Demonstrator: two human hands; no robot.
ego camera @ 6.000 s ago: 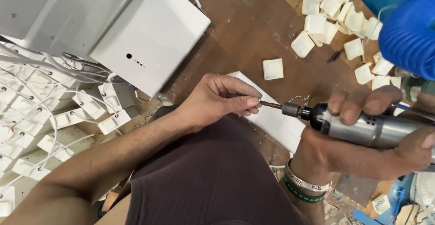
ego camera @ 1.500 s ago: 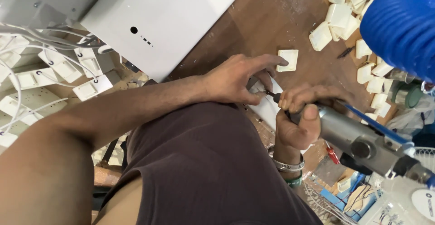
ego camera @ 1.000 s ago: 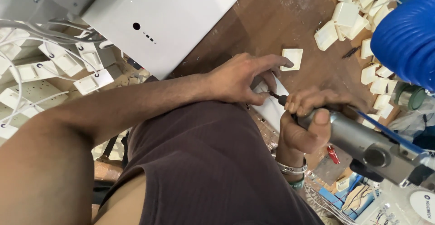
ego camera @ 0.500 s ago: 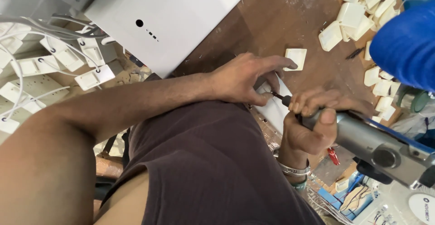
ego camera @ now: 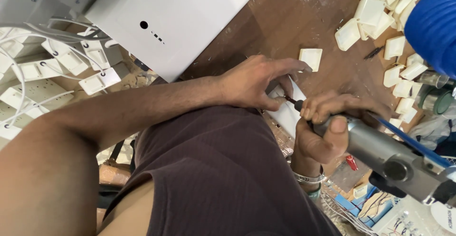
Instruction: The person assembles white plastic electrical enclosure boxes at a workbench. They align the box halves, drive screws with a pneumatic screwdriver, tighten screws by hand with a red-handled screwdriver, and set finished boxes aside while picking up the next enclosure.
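Observation:
My right hand [ego camera: 327, 127] grips a grey electric screwdriver [ego camera: 384, 155], its bit tip pressed at a point on a white plastic plate [ego camera: 289, 110] lying on the brown wooden table [ego camera: 285, 17]. My left hand [ego camera: 259, 81] rests on that plate, fingertips pinched right beside the bit as if steadying a small screw, which is too small to make out. A dark brown shirt [ego camera: 223, 174] fills the lower middle of the view and hides part of the plate.
A large white box with a round hole [ego camera: 171, 17] lies at the top. White socket plates with cables [ego camera: 61, 70] pile up at the left. Several small white plastic pieces [ego camera: 380, 17] are scattered at the top right, beside a blue object [ego camera: 434, 22].
The view has shifted slightly. Both hands stay at the white plate with the screwdriver bit at the same spot; earlier the tool was held further right, away from the plate.

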